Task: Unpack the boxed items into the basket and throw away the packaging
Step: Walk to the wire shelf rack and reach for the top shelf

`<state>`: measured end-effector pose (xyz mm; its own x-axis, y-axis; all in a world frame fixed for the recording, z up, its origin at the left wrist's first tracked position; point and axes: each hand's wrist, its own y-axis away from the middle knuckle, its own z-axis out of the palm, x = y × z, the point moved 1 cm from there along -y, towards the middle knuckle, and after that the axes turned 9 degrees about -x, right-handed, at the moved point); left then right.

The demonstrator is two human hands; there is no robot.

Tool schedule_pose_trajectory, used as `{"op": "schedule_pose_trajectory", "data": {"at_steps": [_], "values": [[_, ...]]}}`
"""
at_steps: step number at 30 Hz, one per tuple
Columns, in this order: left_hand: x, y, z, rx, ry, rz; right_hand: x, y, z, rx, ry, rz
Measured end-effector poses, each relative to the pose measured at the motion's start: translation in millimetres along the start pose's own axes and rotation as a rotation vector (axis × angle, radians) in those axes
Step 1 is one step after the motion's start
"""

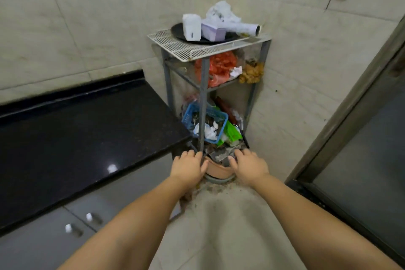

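Corner rack (pixel 203 103), grey metal posts, three tiers, standing against glossy beige wall tiles. Top tier: white wire grid (pixel 175 45) bearing a round black tray (pixel 182 34) with a white box (pixel 192 26), a lilac box (pixel 213 31), crumpled white wrapping (pixel 221 12) and a paper tube (pixel 247 27). Middle tier: orange plastic bag (pixel 220 66). Lower tier: blue lattice basket (pixel 191 114), square, holding crumpled paper. At floor level: terracotta-coloured bowl (pixel 217 170) of debris. Left hand (pixel 189 165) and right hand (pixel 248 165), fingers spread, empty, flank the bowl. Polished black speckled countertop (pixel 76 138) to the left.
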<state>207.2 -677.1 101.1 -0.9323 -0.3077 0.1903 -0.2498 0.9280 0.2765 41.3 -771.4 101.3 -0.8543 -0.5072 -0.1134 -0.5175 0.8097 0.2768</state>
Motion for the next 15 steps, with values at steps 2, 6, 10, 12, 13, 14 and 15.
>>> {"op": "schedule_pose_trajectory", "data": {"at_steps": [2, 6, 10, 12, 13, 14, 15], "values": [[4, -44, -30, 0.08, 0.011, -0.015, 9, -47, -35, 0.039, 0.023, -0.061], [-5, -116, -108, 0.279, -0.024, -0.032, 12, -138, -114, 0.151, 0.127, -0.181], [-36, -181, -193, 0.459, 0.008, -0.129, -5, -224, -194, 0.331, 0.142, -0.313], [-48, -214, -232, 0.517, 0.064, -0.136, -18, -263, -230, 0.41, 0.125, -0.341], [-52, -232, -249, 0.54, 0.089, -0.135, -23, -282, -246, 0.442, 0.115, -0.345], [-54, -251, -265, 0.56, 0.115, -0.136, -28, -300, -260, 0.467, 0.109, -0.344], [-56, -269, -279, 0.576, 0.138, -0.138, -31, -318, -272, 0.477, 0.107, -0.338]]}}
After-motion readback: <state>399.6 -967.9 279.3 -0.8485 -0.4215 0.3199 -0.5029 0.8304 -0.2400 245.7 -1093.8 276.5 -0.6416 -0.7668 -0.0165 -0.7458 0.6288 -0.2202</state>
